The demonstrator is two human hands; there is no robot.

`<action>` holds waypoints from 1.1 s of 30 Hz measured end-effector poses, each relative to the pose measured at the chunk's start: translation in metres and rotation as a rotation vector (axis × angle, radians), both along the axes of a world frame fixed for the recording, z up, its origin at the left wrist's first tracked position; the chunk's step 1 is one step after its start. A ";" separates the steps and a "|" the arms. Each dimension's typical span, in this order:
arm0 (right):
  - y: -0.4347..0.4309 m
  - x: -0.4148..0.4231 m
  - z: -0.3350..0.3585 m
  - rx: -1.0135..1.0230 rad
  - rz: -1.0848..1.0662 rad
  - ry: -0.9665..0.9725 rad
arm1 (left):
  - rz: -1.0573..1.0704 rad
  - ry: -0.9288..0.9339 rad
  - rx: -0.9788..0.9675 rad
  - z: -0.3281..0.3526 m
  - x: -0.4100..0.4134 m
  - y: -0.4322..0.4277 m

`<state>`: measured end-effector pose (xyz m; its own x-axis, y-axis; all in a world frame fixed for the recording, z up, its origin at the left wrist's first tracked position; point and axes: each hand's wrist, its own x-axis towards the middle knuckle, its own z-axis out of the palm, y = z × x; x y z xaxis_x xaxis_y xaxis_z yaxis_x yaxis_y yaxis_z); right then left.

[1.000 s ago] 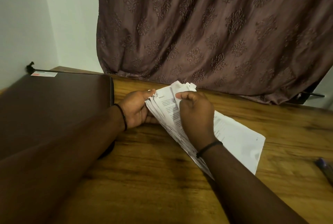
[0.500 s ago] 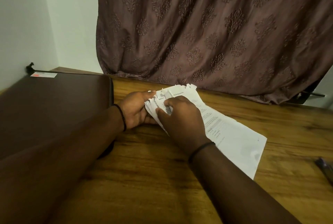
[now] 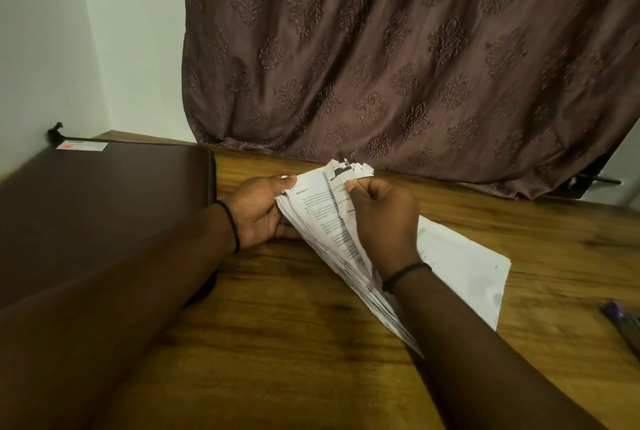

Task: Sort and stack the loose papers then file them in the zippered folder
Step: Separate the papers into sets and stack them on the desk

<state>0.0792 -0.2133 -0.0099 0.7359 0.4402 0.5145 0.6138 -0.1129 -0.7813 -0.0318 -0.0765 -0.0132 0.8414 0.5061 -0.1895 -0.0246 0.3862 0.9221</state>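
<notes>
Right hand (image 3: 381, 218) had lifted off the sheets it covered 0.5 s before and pinched the top sheet's far edge between thumb and curled fingers, peeling it back, probably to read the heading beneath. Left hand (image 3: 263, 211) gripped the papers (image 3: 318, 218) along the edge nearest the zippered folder (image 3: 104, 215), thumb on top, apparently to stop the fanned stack sliding. They rested on the table (image 3: 294, 343) just right of the closed folder, not yet filed. 1 pen (image 3: 623, 322) lay far to its right.
</notes>
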 end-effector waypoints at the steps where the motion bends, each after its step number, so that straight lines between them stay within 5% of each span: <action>1: 0.000 -0.001 0.000 0.008 0.017 0.047 | 0.000 -0.003 0.000 0.000 0.000 0.000; 11: 0.002 -0.005 -0.005 0.015 0.236 0.308 | -0.031 0.023 0.039 0.001 -0.002 -0.001; 18: 0.001 0.000 -0.007 -0.144 0.367 0.204 | -0.103 0.035 0.067 0.004 -0.004 -0.002; 24: -0.007 -0.006 0.002 -0.325 0.274 -0.310 | -0.095 0.025 0.048 0.005 -0.004 -0.004; 33: -0.009 -0.007 0.001 -0.280 0.342 -0.216 | -0.125 0.035 0.036 0.005 -0.004 -0.004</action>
<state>0.0722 -0.2220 -0.0093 0.4145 0.7811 0.4670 0.7969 -0.0638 -0.6007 -0.0360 -0.0802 -0.0080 0.8914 0.4049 -0.2037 0.0543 0.3508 0.9349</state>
